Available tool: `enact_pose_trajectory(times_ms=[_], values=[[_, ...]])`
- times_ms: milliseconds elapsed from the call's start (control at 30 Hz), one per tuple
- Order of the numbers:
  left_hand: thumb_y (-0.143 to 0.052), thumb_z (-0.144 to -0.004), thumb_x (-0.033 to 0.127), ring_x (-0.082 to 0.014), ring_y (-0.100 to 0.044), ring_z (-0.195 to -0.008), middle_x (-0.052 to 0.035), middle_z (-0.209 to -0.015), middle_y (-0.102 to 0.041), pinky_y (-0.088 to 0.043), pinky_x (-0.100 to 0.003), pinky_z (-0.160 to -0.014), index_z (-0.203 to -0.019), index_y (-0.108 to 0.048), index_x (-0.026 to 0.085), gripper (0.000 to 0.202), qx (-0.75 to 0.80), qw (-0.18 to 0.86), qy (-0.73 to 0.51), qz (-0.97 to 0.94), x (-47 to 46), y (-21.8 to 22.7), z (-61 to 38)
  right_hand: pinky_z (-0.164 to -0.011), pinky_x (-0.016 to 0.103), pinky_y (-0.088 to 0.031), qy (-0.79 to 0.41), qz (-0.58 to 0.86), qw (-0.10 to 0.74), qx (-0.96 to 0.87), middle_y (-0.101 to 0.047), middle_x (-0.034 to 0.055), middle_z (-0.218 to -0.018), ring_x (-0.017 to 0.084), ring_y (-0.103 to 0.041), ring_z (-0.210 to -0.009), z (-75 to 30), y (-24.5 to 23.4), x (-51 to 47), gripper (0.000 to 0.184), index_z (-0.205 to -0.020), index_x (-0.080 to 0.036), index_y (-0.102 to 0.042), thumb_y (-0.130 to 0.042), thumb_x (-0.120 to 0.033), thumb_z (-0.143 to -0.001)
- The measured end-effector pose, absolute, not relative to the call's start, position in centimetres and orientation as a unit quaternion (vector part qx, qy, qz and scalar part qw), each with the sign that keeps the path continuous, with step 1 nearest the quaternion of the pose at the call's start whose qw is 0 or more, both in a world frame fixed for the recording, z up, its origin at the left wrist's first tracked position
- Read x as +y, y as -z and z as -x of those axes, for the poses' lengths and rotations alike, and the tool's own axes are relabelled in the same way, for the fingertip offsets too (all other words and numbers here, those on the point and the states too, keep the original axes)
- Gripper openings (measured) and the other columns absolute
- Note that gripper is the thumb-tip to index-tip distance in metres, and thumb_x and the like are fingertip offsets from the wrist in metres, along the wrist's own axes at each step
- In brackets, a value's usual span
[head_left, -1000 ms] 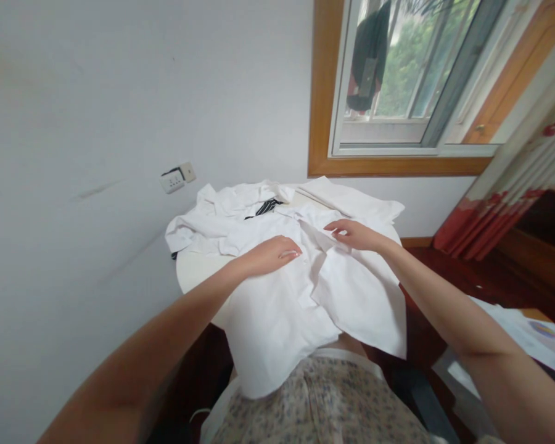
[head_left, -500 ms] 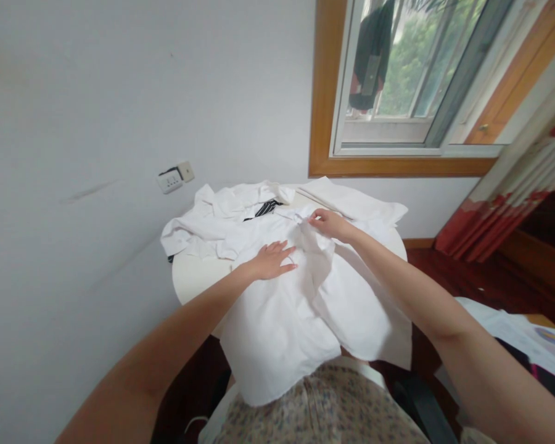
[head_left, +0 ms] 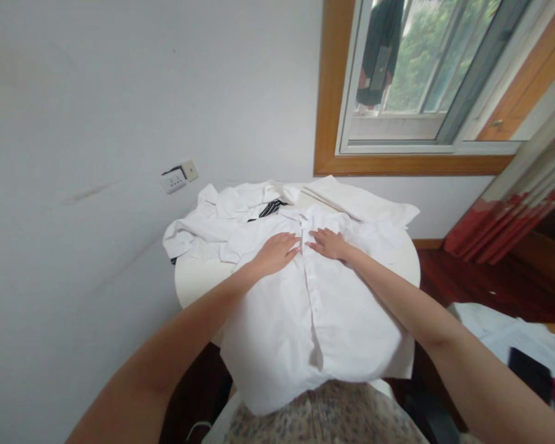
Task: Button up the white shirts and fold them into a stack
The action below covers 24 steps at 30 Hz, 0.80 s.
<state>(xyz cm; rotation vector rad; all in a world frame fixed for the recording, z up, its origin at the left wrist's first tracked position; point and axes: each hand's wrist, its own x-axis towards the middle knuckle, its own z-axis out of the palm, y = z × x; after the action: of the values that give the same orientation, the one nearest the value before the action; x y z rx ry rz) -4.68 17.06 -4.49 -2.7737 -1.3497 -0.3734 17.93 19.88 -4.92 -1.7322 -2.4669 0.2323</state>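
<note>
A white button-up shirt (head_left: pixel 277 333) lies front side up over a round white table (head_left: pixel 197 280), its lower hem hanging over the near edge towards my lap. On the upper chest, left of the button placket, my left hand (head_left: pixel 278 251) rests flat with fingers stretched out. Just right of the placket, my right hand (head_left: pixel 327 242) also lies flat on the cloth, fingers spread. Neither hand grips the fabric. The collar lies beyond both hands.
Behind the shirt lie more crumpled white cloth (head_left: pixel 213 213), a black-and-white striped piece (head_left: pixel 272 208) and folded white fabric (head_left: pixel 365 200). A wall socket (head_left: pixel 173 180) and a wood-framed window (head_left: pixel 411 163) are beyond. Papers (head_left: pixel 513 339) and a dark item sit at right.
My right hand has let go of the shirt's front edge near the collar and now lies flat, lower down. The bunched right front panel is spread out, meeting the left panel along the placket.
</note>
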Motion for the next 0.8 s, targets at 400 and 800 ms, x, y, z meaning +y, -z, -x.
enact_pose_trajectory(times_ms=[400,800], values=[[-0.028,-0.090,0.071,-0.0312,-0.017,-0.148,-0.0067,-0.159,-0.026,-0.011,-0.060,-0.115,-0.150,-0.028,0.034,0.072,-0.429,-0.025,0.060,0.901,11.6,6.7,4.0,-0.110,0.064,-0.021,-0.043,0.556,0.036,-0.829,-0.028,0.0095,-0.158,0.036,-0.021,-0.145,-19.5,5.8,17.7,0.068,-0.147,-0.031,-0.041,-0.025,-0.069,-0.093],[-0.037,-0.095,0.023,-0.0245,-0.055,-0.116,-0.0140,-0.123,-0.062,-0.044,-0.037,-0.098,-0.123,-0.057,0.013,0.036,-0.572,0.085,0.164,0.799,22.7,4.2,1.9,-0.113,0.058,-0.020,-0.025,0.592,0.096,-0.800,-0.030,0.0089,-0.157,0.029,-0.024,-0.145,-13.5,7.0,22.4,0.057,-0.147,-0.028,-0.040,-0.026,-0.054,-0.098]])
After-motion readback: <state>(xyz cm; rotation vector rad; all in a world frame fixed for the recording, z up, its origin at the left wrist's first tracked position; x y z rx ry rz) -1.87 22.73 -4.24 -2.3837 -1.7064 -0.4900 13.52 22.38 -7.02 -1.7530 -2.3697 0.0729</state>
